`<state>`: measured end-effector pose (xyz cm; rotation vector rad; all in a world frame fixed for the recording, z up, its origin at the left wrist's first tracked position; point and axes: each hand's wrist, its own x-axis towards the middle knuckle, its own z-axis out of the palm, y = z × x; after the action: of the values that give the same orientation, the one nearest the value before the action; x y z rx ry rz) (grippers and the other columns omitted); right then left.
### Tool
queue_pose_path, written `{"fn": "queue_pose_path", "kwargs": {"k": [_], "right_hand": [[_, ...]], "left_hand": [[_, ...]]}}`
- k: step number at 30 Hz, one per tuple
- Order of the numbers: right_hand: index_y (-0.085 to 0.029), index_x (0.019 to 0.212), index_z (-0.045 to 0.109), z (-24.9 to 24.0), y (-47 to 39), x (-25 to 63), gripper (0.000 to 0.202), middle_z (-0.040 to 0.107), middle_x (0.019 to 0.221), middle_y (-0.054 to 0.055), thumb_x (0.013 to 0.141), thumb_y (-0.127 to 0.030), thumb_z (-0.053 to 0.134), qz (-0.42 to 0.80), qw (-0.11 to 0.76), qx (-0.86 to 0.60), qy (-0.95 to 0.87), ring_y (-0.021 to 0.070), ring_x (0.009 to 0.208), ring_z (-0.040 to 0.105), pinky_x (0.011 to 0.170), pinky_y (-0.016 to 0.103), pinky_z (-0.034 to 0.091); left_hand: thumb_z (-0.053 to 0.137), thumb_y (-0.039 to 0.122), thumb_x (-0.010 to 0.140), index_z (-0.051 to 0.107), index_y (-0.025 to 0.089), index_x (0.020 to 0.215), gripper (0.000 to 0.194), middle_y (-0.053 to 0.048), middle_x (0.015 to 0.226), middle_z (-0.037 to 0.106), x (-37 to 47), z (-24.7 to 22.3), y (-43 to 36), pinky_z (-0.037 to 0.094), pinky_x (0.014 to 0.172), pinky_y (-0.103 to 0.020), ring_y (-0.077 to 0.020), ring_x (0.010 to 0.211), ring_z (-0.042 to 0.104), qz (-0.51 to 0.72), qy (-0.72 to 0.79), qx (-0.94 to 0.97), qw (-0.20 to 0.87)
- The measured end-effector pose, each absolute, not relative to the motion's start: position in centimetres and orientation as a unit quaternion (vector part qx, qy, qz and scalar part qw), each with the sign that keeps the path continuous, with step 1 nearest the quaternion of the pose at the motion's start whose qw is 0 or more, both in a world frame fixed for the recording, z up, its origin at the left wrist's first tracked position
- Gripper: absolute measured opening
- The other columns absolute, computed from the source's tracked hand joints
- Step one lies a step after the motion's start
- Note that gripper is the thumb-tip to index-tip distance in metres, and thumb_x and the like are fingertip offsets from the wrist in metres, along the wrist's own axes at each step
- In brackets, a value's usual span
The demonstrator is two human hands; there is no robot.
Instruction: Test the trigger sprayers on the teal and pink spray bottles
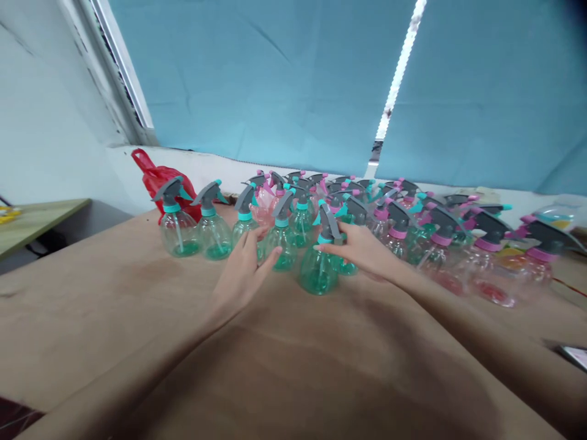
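My right hand (360, 245) has its thumb and fingers closed around the grey trigger head of a clear green spray bottle (317, 274) with a turquoise collar. That bottle is upright at the front of the group. My left hand (245, 266) is beside another green spray bottle (279, 249), thumb stretched out and apart from the fingers. Its fingertips reach toward a further green spray bottle (243, 227), partly hidden behind the hand. Two more green spray bottles, one by the bag (178, 235) and one beside it (214, 235), stand to the left.
Many pink-collared spray bottles (498, 278) and turquoise-collared ones crowd the right and back of the brown table (257, 373). A red plastic bag (167, 174) sits at the back left. Blue sheeting (275, 79) covers the window behind. A phone-like object (574, 355) lies at the right edge.
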<state>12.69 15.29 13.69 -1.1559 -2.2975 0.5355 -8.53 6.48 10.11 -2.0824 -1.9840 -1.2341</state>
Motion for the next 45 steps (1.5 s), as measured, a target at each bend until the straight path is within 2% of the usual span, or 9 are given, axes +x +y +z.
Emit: {"fn": "queue_pose_path", "kwargs": {"k": [6,12,16,21,25,29,35,41,45], "right_hand": [[-0.020,0.078,0.057,13.1,11.6,14.5,0.037,0.062,0.075,0.003,0.076,-0.056,0.061,0.140,0.270,-0.392,-0.868,0.0204,0.068,0.056,0.056,0.031,0.040],[-0.022,0.105,0.055,10.3,7.0,16.7,0.041,0.060,0.105,0.007,0.079,-0.052,0.062,0.188,0.311,-0.320,-0.875,0.0249,0.099,0.056,0.081,0.039,0.046],[-0.025,0.122,0.045,8.7,5.4,17.3,0.053,0.057,0.121,0.007,0.078,-0.050,0.065,0.243,0.340,-0.293,-0.860,0.0255,0.112,0.053,0.090,0.042,0.045],[-0.021,0.122,0.046,8.4,5.1,18.1,0.069,0.057,0.119,0.011,0.069,-0.055,0.072,0.223,0.337,-0.289,-0.868,0.0299,0.111,0.053,0.091,0.046,0.046],[-0.020,0.131,0.040,7.2,5.6,19.9,0.075,0.053,0.127,0.015,0.071,-0.056,0.068,0.222,0.317,-0.286,-0.877,0.0329,0.116,0.051,0.092,0.049,0.046],[-0.021,0.139,0.033,5.3,7.1,23.0,0.074,0.051,0.133,0.015,0.079,-0.054,0.062,0.220,0.260,-0.278,-0.898,0.0312,0.120,0.050,0.096,0.048,0.045],[-0.022,0.137,0.040,2.7,10.2,27.8,0.060,0.048,0.138,0.013,0.087,-0.051,0.053,0.189,0.207,-0.351,-0.893,0.0277,0.126,0.046,0.102,0.047,0.040],[-0.023,0.134,0.048,1.4,10.8,28.8,0.056,0.043,0.143,0.009,0.086,-0.051,0.055,0.165,0.218,-0.357,-0.893,0.0280,0.132,0.037,0.108,0.048,0.034],[-0.021,0.136,0.046,1.6,10.9,28.6,0.057,0.044,0.143,0.009,0.088,-0.051,0.052,0.165,0.205,-0.351,-0.899,0.0263,0.133,0.036,0.109,0.048,0.033]], "left_hand": [[0.057,0.050,0.083,0.046,0.023,0.125,0.051,-0.009,0.131,0.054,-4.9,11.2,4.0,0.046,0.096,-0.042,-0.0254,0.118,0.053,-0.384,-0.605,-0.688,-0.114],[0.068,0.046,0.075,0.035,0.026,0.136,0.071,-0.009,0.142,0.043,-0.7,12.5,3.9,0.042,0.102,-0.045,-0.0271,0.128,0.044,-0.381,-0.548,-0.707,-0.234],[0.063,0.037,0.080,0.045,0.021,0.126,0.052,-0.012,0.126,0.056,1.6,12.8,3.7,0.051,0.087,-0.043,-0.0267,0.107,0.060,-0.407,-0.523,-0.702,-0.259],[0.055,0.030,0.086,0.052,0.021,0.110,0.027,-0.005,0.099,0.066,3.7,12.7,3.1,0.052,0.084,-0.041,-0.0219,0.092,0.064,-0.428,-0.510,-0.700,-0.259],[0.052,0.030,0.087,0.053,0.023,0.109,0.023,-0.004,0.100,0.064,5.0,12.2,3.4,0.049,0.087,-0.038,-0.0202,0.094,0.061,-0.451,-0.504,-0.690,-0.257],[0.052,0.028,0.083,0.057,0.021,0.097,0.016,-0.001,0.081,0.062,5.6,11.4,4.7,0.051,0.075,-0.035,-0.0186,0.079,0.060,-0.463,-0.498,-0.680,-0.275],[0.050,0.024,0.078,0.056,0.023,0.088,0.012,-0.001,0.078,0.061,6.2,11.7,6.5,0.053,0.076,-0.037,-0.0188,0.075,0.063,-0.444,-0.493,-0.677,-0.319],[0.051,0.024,0.072,0.054,0.025,0.084,0.013,0.001,0.074,0.062,7.1,12.2,8.0,0.054,0.080,-0.038,-0.0209,0.081,0.065,-0.438,-0.490,-0.682,-0.321],[0.050,0.019,0.070,0.055,0.026,0.092,0.024,0.001,0.083,0.064,7.4,11.9,8.9,0.055,0.078,-0.034,-0.0199,0.085,0.065,-0.427,-0.481,-0.698,-0.314]]}}
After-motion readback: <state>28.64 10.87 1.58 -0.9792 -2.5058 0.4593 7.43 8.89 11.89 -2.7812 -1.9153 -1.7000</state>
